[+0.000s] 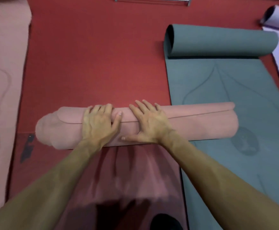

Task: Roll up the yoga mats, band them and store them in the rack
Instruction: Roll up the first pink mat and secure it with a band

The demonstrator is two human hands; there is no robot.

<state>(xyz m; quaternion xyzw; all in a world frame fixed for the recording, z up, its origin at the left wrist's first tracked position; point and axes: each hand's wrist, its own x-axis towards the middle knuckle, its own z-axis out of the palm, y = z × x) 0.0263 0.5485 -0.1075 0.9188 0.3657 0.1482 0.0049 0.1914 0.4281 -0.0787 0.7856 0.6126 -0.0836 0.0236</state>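
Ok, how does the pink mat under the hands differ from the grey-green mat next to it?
The pink mat is rolled into a thick roll lying crosswise; the grey-green mat lies mostly flat, only its far end curled. The left hand grips and the right hand presses the pink mat; neither touches the grey-green mat. The pink mat's right end overlaps the grey-green mat. Neither shows a band.
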